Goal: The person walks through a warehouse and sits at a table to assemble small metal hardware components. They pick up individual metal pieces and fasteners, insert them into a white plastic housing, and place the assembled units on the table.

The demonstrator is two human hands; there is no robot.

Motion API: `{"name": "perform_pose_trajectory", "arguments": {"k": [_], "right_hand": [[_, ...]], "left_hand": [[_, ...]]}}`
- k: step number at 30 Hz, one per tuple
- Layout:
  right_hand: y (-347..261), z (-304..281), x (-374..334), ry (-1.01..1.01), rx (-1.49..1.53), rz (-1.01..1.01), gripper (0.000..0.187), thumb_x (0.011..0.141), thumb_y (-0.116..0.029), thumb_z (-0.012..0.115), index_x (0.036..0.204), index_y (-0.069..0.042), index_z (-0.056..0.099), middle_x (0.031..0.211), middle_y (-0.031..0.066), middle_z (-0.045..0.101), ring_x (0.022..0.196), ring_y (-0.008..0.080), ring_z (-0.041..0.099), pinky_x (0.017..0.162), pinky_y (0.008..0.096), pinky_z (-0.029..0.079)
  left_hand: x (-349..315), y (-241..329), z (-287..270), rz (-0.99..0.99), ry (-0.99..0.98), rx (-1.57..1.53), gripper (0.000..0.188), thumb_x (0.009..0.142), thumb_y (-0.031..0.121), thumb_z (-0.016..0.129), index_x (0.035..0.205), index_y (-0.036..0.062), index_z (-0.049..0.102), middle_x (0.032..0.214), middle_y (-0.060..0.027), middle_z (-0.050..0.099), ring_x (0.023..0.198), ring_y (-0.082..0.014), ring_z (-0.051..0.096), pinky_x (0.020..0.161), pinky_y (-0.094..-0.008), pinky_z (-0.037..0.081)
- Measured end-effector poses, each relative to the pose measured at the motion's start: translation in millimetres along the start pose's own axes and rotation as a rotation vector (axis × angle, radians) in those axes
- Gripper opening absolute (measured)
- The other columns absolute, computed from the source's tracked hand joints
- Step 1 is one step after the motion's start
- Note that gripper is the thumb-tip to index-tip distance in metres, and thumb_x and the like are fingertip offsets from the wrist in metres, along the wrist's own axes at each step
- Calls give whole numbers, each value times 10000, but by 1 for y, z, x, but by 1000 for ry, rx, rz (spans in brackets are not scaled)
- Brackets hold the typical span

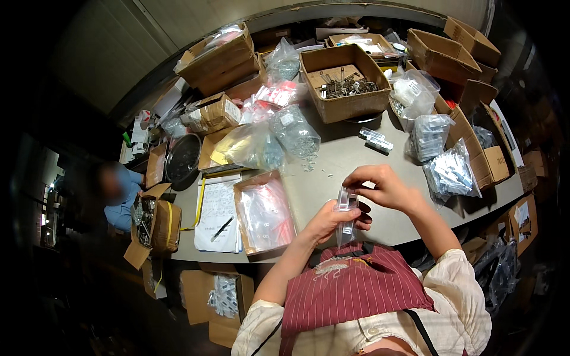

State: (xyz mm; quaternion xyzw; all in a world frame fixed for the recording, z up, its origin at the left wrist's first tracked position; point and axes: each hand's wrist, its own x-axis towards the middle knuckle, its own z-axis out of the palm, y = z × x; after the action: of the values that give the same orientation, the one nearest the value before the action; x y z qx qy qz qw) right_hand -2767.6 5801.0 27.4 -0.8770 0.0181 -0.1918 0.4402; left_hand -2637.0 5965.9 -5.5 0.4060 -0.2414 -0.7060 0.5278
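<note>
Near the table's front edge my left hand (325,223) is closed around a small clear plastic bag (345,234) with pale pieces inside. Its lower end hangs down toward my apron. At the bag's top, my right hand (380,184) has its fingers bent and pinching at a clear and silvery piece (344,197). Whether that piece is inside the bag's mouth or above it, I cannot tell. Farther off on the table lie a few similar clear and dark pieces (376,141). Left of my hands stands an open carton (265,216) of flat clear bags with red edges.
A large carton (344,83) of metal parts stands at the back. Filled bags (452,172) lie at the right beside open boxes. Papers with a pen (222,229), a black round tray (183,161) and a yellow strap (200,202) lie left. A person (122,193) is at the far left.
</note>
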Motion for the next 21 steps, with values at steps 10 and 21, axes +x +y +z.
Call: {"name": "perform_pose_trajectory", "arguments": {"k": [10,21], "right_hand": [[-17,-10,-1,-175,-112,-204,233,860,-186,763,1062,-74,738,1222,96,688,1338,341,499,1149,530,329],[-20,-5,0,152,-6,21,118,885,-130,737,923,-30,687,1028,115,724,974,302,679,785,375,533]], "left_hand": [[11,-3,-26,266,-51,355,489,811,20,689,1278,-39,555,1130,-141,679,1043,-223,684,955,-329,525],[-8,15,-10,387,225,131,354,983,105,668,1307,-32,631,1165,-60,691,1038,-112,638,928,-265,504]]}}
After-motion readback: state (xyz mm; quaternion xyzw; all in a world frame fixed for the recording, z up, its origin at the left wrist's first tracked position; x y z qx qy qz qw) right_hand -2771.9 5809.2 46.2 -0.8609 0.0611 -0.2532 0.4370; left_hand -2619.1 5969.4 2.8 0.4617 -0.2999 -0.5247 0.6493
